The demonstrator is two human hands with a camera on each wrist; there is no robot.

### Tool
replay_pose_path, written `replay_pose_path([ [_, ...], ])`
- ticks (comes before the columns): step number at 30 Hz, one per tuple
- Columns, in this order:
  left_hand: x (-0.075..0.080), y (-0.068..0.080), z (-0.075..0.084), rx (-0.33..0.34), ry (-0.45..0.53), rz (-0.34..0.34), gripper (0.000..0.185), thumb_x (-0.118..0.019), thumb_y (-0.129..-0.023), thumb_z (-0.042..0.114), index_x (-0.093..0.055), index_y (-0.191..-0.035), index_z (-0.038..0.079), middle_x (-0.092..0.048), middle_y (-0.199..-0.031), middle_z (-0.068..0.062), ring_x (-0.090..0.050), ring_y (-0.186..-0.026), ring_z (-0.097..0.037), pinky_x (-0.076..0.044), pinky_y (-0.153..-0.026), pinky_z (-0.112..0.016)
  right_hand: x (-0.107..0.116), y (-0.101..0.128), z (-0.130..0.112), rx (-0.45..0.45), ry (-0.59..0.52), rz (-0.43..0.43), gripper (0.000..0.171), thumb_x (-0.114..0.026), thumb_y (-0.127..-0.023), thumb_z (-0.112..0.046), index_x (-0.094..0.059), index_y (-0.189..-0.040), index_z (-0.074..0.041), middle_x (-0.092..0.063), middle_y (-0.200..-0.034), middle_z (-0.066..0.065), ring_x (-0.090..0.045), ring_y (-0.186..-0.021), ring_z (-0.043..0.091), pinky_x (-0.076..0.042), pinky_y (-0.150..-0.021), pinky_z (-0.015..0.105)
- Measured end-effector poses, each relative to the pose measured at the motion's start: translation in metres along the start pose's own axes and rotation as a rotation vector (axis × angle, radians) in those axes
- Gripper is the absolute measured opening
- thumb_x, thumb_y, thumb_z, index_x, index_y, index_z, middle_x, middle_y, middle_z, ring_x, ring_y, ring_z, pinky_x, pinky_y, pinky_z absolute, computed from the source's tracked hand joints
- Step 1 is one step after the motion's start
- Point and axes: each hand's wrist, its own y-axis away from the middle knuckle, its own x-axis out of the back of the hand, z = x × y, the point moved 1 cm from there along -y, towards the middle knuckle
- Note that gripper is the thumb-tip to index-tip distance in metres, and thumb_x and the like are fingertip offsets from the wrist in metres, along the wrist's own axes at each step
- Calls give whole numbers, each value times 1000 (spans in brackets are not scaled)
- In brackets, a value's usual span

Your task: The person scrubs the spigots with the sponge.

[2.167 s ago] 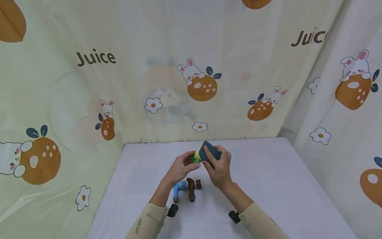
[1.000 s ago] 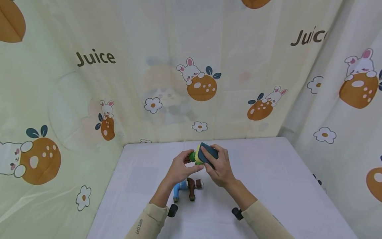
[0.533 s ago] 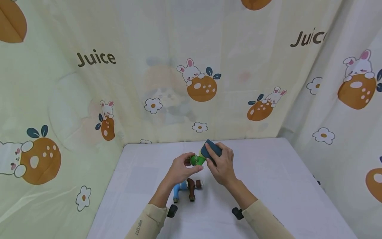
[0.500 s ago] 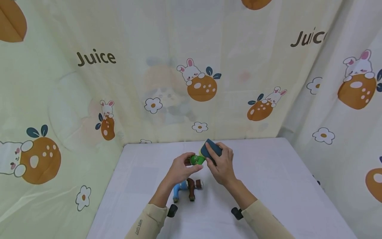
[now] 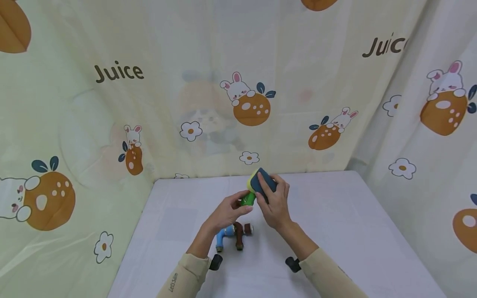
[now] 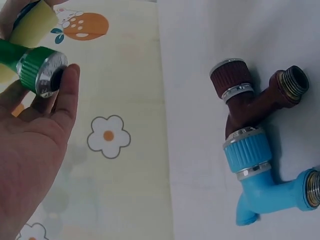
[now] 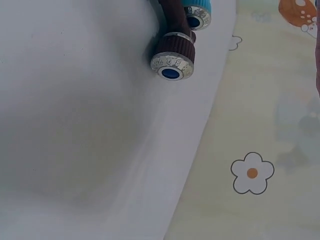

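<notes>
My left hand (image 5: 227,212) pinches a green water tap (image 5: 247,200) above the far half of the table. In the left wrist view the tap's ribbed green knob (image 6: 33,69) with its silver cap sits at the fingertips. My right hand (image 5: 275,209) grips a sponge (image 5: 263,185), dark blue on one side and yellow on the other. The sponge's yellow face (image 6: 36,26) is against the green tap. Below the hands, a blue tap (image 5: 220,240) and a brown tap (image 5: 239,239) lie side by side on the table.
A white cloth covers the table (image 5: 179,231). Behind it and at both sides hangs a pale curtain (image 5: 208,99) printed with rabbits, oranges and flowers. A black wrist device (image 5: 215,262) sits by the left cuff, another (image 5: 292,264) by the right.
The right hand has shifted the sponge back and forth over the green tap; it now sits slightly higher. The green tap has turned in the left hand. Blue and brown taps have stayed put.
</notes>
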Motion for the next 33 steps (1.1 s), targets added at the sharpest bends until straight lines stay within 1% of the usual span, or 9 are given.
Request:
replay_pose_path([
  [2,-1,0,0,-6,4,-29,64,-68,-101,39,-46,-157,17,-64,-131,-10,-62,-108,-19,-54,-96,-39,0,0,-2,-1,-12,-6,60,-55,-102,-27,-42,-160,-23,-30,-151,27,-29,-127,43,-37,-93,54],
  [4,-1,0,-1,-11,-7,-28,63,-68,-101,40,-48,-156,15,-66,-128,-10,-63,-107,-19,-55,-97,-42,-1,0,-2,-7,-20,-10,61,-57,-101,-26,-42,-160,-23,-30,-150,28,-30,-127,43,-39,-93,55],
  [9,1,-1,-6,-32,12,70,57,-63,-103,43,-52,-152,16,-69,-124,-9,-66,-112,-21,-52,-103,-49,-1,3,-2,-31,-73,-7,62,-57,-101,-21,-41,-161,-21,-32,-152,25,-34,-130,39,-45,-95,55],
  [13,6,-2,-9,-65,136,140,52,-54,-106,41,-53,-150,14,-68,-126,-14,-69,-117,-28,-46,-113,-55,-2,9,-3,16,-115,-20,63,-55,-99,-17,-40,-161,-18,-36,-152,21,-43,-123,31,-51,-90,47],
  [15,7,-3,-9,-77,212,151,52,-52,-106,40,-53,-149,12,-67,-126,-17,-70,-116,-30,-45,-115,-55,-2,12,-5,67,-126,-33,64,-55,-98,-15,-41,-160,-14,-37,-152,21,-46,-120,29,-53,-87,43],
  [20,9,-3,-6,-98,306,119,55,-52,-105,40,-50,-152,11,-62,-132,-17,-70,-117,-27,-46,-115,-52,-5,18,-7,154,-126,-56,61,-56,-99,-17,-44,-158,-11,-38,-152,22,-47,-122,29,-54,-90,38],
  [26,9,-3,-6,-146,285,101,53,-49,-107,37,-47,-155,15,-56,-145,-13,-59,-126,-20,-43,-118,-48,-10,21,-8,181,-127,-27,58,-50,-108,-40,-45,-157,-9,-41,-150,26,-46,-130,32,-49,-98,35],
  [29,8,-4,-7,-155,273,93,52,-48,-108,36,-48,-155,13,-59,-143,-15,-59,-125,-20,-42,-118,-48,-11,21,-8,180,-112,-10,59,-47,-109,-45,-47,-156,-9,-42,-150,26,-45,-134,33,-49,-101,35],
  [33,7,-4,-8,-142,279,93,55,-48,-106,39,-51,-153,9,-63,-134,-14,-64,-118,-17,-45,-117,-46,-11,20,-9,174,-88,-2,56,-53,-108,-40,-49,-155,-11,-42,-151,22,-43,-137,33,-51,-104,39],
])
